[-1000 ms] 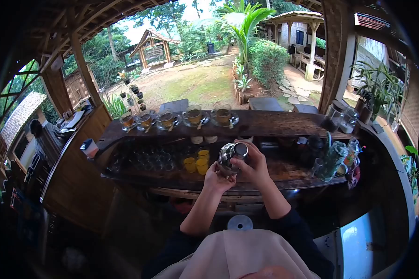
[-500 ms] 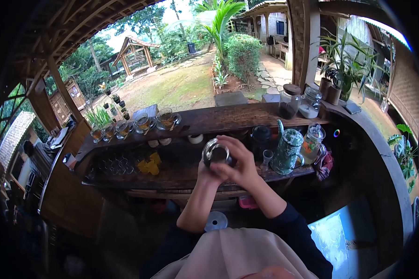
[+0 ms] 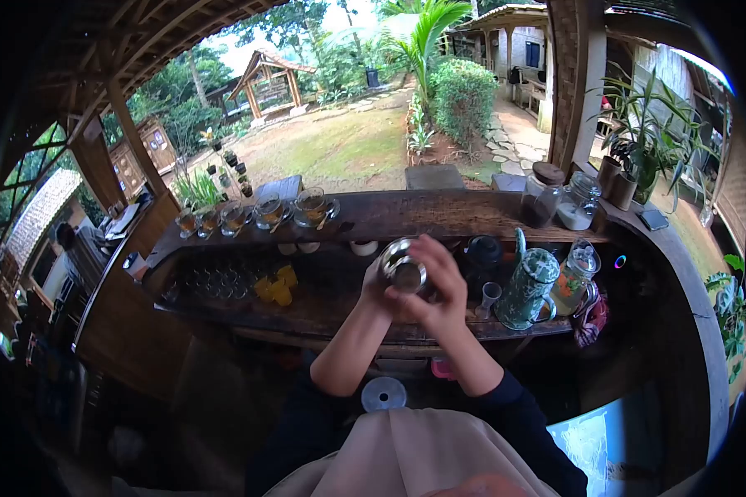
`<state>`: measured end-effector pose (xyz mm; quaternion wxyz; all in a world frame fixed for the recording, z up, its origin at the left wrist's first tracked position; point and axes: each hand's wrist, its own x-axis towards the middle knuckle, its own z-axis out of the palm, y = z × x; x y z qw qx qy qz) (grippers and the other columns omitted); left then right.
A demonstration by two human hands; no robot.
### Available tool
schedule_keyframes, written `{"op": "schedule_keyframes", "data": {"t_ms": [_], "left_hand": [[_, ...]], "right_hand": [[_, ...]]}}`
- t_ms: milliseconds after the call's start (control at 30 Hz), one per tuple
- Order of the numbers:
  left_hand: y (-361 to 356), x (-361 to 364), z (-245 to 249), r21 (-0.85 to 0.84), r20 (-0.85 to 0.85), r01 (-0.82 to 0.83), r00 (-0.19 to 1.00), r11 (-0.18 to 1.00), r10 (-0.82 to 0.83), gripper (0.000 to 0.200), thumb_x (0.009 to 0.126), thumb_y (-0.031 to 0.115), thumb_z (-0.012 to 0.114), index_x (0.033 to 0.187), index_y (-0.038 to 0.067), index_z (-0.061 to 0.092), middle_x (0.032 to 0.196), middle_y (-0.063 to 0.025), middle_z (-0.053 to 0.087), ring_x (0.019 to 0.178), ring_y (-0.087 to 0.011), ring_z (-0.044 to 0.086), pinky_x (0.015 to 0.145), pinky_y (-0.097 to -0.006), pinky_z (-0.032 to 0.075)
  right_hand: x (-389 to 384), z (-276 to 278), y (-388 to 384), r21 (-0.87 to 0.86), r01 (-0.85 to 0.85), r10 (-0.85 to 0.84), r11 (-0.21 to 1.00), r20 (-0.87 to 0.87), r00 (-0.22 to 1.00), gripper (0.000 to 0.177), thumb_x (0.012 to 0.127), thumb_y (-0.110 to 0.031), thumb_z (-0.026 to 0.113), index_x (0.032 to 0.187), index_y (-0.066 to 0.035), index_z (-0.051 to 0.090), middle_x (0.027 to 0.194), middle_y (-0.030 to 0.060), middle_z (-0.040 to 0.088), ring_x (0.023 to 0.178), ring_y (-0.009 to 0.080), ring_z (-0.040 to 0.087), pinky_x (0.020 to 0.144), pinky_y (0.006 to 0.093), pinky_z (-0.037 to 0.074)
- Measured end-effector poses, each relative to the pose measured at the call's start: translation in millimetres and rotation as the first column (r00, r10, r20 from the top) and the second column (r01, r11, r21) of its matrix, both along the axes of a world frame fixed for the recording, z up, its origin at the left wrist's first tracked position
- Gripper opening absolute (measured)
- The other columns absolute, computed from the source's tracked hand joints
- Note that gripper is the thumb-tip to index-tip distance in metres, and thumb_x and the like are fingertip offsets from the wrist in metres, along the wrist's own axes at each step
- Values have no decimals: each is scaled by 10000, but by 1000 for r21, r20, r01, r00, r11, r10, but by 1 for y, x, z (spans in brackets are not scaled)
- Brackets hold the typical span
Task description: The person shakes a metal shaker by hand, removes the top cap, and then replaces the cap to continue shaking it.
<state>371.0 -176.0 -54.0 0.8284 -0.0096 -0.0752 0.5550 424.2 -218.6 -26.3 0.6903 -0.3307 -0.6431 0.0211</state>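
Observation:
A shiny steel cocktail shaker (image 3: 407,276) is held up over the middle of the wooden counter, its round end facing me. My left hand (image 3: 376,287) wraps its left side, fingers mostly hidden behind the metal. My right hand (image 3: 441,286) closes on its right side, with fingers over the top and thumb near the lower rim. Just right of the hands, a small clear cup (image 3: 490,296) stands on the lower shelf beside a green speckled enamel pitcher (image 3: 527,286).
Several glass cups of dark drink on saucers (image 3: 312,209) line the raised ledge. Upturned glasses (image 3: 215,282) and yellow pieces (image 3: 277,287) lie below left. Lidded jars (image 3: 542,197), a glass jug (image 3: 574,277) and a cloth (image 3: 589,319) are at right. A person (image 3: 83,253) stands far left.
My view has turned slightly left, so the scene sits further right. Both hands still grip the shaker, which has tipped a little; the cups and pitcher have not moved on the counter.

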Motion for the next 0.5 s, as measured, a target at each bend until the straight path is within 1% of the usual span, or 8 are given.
{"op": "schedule_keyframes", "data": {"t_ms": [33,67,100,167,200,300,433,500], "left_hand": [[14,-46,39,-161,-561,199,788,967,-256,470,931,346,276,1143,4,519,1054,-161,605,918,-260,624,808,-402,526],[27,-60,16,326,-211,450,892,832,-400,489,923,385,314,1138,-2,520,1055,-163,605,917,-269,625,811,-408,526],[9,-65,46,418,117,703,586,575,-802,534,903,442,372,1168,0,510,1093,-190,590,937,-295,620,803,-424,527],[-5,-99,75,272,4,668,719,692,-695,613,886,519,406,1229,14,467,1151,-224,549,947,-335,611,791,-450,530],[18,-111,59,397,-183,575,814,716,-552,673,890,552,389,1318,33,370,1214,-240,496,996,-368,586,796,-467,530],[32,-120,38,838,114,-7,980,546,-162,753,877,580,396,1378,35,257,1282,-268,429,1086,-385,535,814,-485,528],[64,-198,5,381,-176,597,797,706,-578,604,915,505,358,1297,39,395,1186,-174,526,1062,-338,558,804,-475,527],[80,-224,-18,262,-121,528,848,808,-516,584,913,501,365,1269,43,424,1168,-167,538,1034,-327,572,803,-467,526]], "right_hand": [[-1,10,0,41,43,-43,998,-6,999,493,596,-237,763,1035,-49,640,1117,139,583,1102,379,504,922,453,413],[-4,24,-4,163,-48,32,985,104,994,459,619,-240,753,1031,-69,648,1113,126,589,1110,366,504,925,463,404],[-9,36,-12,264,-152,92,952,224,970,425,642,-243,744,1028,-89,655,1108,113,594,1118,352,505,929,473,394],[-27,56,-35,424,-290,48,858,497,867,239,787,-234,624,1023,-222,662,1113,-38,610,1128,288,522,1001,496,275],[-41,61,-37,560,-341,-21,755,541,841,232,816,-188,589,1028,-258,653,1109,-105,604,1138,223,528,1016,470,259],[-76,53,-43,579,-451,-19,679,629,777,266,803,-123,596,1032,-252,638,1118,-120,593,1148,167,526,1010,443,280],[-125,22,12,455,-375,-36,807,673,739,278,775,-195,629,1050,-235,632,1158,-69,581,1144,220,516,977,478,295],[-159,-5,58,213,-272,118,938,542,832,414,681,-289,697,1070,-166,625,1135,72,581,1143,302,496,944,474,340]]}}
